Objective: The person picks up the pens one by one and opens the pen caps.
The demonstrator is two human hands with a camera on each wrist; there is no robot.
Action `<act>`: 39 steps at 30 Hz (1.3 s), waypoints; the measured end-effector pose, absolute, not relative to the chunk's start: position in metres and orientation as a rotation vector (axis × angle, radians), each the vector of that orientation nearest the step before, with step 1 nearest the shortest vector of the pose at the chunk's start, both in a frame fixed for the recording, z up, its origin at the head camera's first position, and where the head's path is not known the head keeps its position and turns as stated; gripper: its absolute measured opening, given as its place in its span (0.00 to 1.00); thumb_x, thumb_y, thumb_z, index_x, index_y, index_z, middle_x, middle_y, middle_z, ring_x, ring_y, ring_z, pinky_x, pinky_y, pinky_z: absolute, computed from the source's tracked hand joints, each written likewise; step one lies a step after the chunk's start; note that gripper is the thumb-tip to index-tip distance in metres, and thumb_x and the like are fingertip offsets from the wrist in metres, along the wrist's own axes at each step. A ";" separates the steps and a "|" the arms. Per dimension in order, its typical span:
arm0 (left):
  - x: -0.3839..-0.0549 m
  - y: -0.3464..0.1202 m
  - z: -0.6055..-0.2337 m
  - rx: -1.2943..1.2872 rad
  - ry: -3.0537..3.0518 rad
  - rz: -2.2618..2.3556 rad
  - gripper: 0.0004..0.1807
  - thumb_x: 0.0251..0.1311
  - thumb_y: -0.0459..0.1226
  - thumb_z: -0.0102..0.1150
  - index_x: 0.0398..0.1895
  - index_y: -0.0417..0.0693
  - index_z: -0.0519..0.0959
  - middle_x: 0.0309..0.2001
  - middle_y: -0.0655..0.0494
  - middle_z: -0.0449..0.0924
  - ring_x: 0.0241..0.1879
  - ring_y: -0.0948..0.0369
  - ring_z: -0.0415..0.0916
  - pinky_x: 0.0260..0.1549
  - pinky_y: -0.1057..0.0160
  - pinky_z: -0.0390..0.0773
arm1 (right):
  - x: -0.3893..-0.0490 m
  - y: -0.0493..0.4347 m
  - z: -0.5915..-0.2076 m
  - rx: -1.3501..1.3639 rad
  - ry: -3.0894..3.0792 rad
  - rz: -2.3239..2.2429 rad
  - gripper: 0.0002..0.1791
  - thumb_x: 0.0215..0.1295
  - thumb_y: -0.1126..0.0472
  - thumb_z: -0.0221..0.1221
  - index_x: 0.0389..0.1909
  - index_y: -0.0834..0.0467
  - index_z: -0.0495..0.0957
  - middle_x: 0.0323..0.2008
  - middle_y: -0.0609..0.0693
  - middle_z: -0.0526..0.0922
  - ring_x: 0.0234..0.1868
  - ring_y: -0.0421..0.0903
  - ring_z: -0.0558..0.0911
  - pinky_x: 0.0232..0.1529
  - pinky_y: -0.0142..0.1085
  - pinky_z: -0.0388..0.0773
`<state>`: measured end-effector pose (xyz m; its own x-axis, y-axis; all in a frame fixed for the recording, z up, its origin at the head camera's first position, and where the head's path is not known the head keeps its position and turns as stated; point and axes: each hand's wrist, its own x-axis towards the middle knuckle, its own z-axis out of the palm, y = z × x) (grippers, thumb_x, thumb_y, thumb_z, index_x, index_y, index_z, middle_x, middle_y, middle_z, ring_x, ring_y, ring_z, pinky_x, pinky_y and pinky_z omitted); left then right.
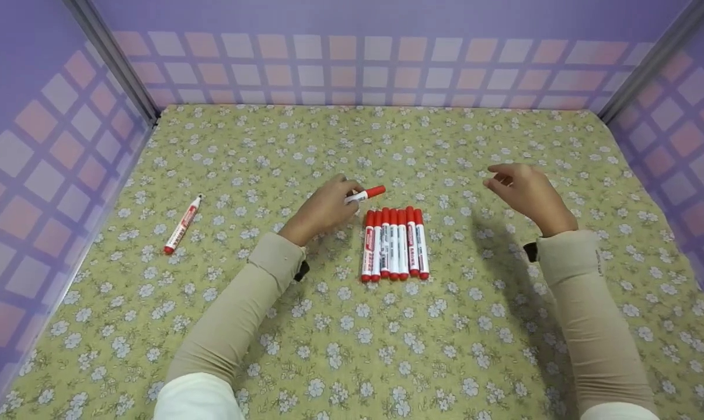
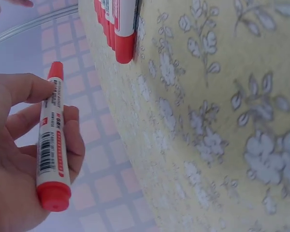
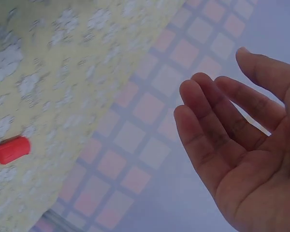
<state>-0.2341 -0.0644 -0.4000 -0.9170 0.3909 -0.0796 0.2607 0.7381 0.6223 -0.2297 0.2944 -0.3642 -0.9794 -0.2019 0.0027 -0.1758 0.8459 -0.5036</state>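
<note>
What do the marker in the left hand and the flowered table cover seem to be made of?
Marker: probably hard plastic, smooth-looking; the straight white barrel and neatly formed red ends suggest it.

Table cover: fabric or perhaps vinyl, mostly matte; the flower pattern looks printed, but no weave shows clearly enough to decide.

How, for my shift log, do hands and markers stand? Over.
Left hand gripping red-capped marker; right hand empty, hovering. Seven red-capped markers lined up nearby; one uncapped marker lying off left. No obstruction visible.
</note>
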 end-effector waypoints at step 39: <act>-0.212 -0.044 -0.364 1.533 3.049 0.578 0.13 0.67 0.40 0.55 0.47 0.43 0.83 0.40 0.50 0.79 0.37 0.58 0.76 0.38 0.64 0.79 | -0.203 0.174 -0.350 -1.334 2.873 -0.613 0.18 0.67 0.62 0.59 0.56 0.63 0.77 0.42 0.57 0.84 0.39 0.49 0.83 0.40 0.40 0.82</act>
